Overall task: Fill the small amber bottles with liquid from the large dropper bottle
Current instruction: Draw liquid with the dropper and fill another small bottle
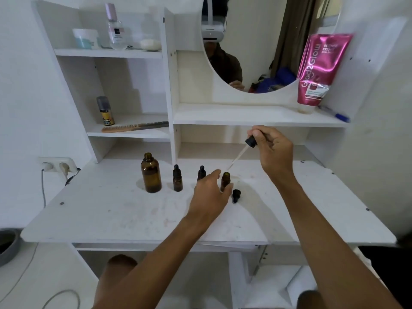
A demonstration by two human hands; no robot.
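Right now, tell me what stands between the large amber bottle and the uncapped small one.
Head view: two capped small bottles stand between large bottle and open bottle; left hand partly hides the second.

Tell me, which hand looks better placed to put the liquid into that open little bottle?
The right hand. Its fingers already pinch the dropper, whose glass tip angles down just above the open bottle. The left hand holds nothing and is beside that bottle, better suited to steadying it.

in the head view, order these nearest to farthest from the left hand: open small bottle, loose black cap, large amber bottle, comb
1. open small bottle: at the left hand's fingertips
2. loose black cap: on the desk just right of the thumb
3. large amber bottle: far left of the bottle row
4. comb: on the shelf, behind left
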